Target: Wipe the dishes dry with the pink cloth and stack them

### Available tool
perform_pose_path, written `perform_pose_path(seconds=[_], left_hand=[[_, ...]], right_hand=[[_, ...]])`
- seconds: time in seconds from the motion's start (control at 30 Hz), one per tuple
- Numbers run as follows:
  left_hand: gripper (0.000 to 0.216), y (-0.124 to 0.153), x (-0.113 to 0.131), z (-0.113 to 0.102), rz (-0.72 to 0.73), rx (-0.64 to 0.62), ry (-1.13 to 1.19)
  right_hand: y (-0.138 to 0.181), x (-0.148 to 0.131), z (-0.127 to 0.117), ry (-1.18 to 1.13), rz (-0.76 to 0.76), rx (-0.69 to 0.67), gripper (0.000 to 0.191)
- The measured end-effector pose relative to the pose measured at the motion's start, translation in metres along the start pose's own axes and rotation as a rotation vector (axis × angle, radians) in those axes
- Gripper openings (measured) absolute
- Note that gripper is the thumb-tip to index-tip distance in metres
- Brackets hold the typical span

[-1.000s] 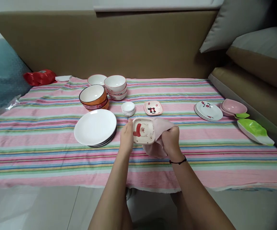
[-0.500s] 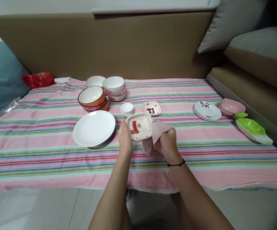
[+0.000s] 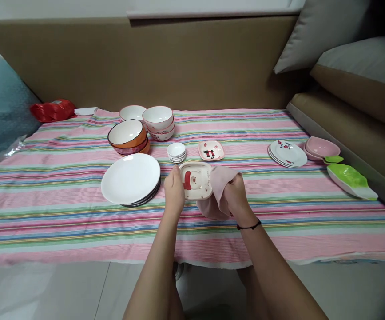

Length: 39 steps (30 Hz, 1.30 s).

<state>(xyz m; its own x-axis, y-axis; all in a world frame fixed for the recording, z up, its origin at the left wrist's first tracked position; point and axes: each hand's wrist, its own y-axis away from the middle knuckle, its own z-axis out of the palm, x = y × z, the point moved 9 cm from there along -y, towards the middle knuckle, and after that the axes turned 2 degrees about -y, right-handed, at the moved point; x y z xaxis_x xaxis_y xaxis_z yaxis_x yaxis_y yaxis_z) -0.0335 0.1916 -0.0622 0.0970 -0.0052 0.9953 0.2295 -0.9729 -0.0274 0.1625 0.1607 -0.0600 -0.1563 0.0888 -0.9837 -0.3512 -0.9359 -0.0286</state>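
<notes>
got the dish (image 3: pixel 195 180) pinched by its edge in the left hand (image 3: pixel 174 192), just right of the plates (image 3: pixel 130 178). got the cloth (image 3: pixel 217 198) bunched in the right hand (image 3: pixel 235 195), pressed on the dish's side away from the plates.

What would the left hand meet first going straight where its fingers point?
Probably the stack of small white saucers, just beyond the left hand holding the square dish; depth unclear.

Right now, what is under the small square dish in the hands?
A pink cloth is bunched under the right side of the square dish, gripped by the right hand. The left hand holds the dish's left edge. The underside itself is covered.
</notes>
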Motion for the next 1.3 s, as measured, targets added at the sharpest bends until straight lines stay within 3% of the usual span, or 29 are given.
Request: perform_pose_path(seconds=[0.33,0.47,0.77,0.97,1.1,1.3], left_hand=[[0.046,-0.003,0.000,-0.008,0.013,0.033,-0.032],[0.046,-0.002,0.002,-0.008,0.022,0.029,-0.031],[0.044,0.004,0.022,0.000,0.156,-0.128,-0.178],[0.047,0.010,0.020,0.010,0.142,-0.268,-0.277],[0.045,0.015,0.017,0.023,0.145,-0.374,-0.307],[0.048,0.013,0.014,0.023,0.162,-0.295,-0.261]], right_hand=[[0.005,0.000,0.006,0.055,0.059,-0.019,0.011],[0.004,0.004,0.006,-0.035,0.078,-0.027,0.014],[0.001,-0.007,0.009,0.040,-0.056,-0.096,0.003],[0.003,0.005,0.023,0.042,-0.026,-0.254,0.019],[0.005,0.010,0.028,0.042,-0.007,-0.273,0.022],[0.004,0.006,0.025,0.000,-0.032,-0.200,0.020]])
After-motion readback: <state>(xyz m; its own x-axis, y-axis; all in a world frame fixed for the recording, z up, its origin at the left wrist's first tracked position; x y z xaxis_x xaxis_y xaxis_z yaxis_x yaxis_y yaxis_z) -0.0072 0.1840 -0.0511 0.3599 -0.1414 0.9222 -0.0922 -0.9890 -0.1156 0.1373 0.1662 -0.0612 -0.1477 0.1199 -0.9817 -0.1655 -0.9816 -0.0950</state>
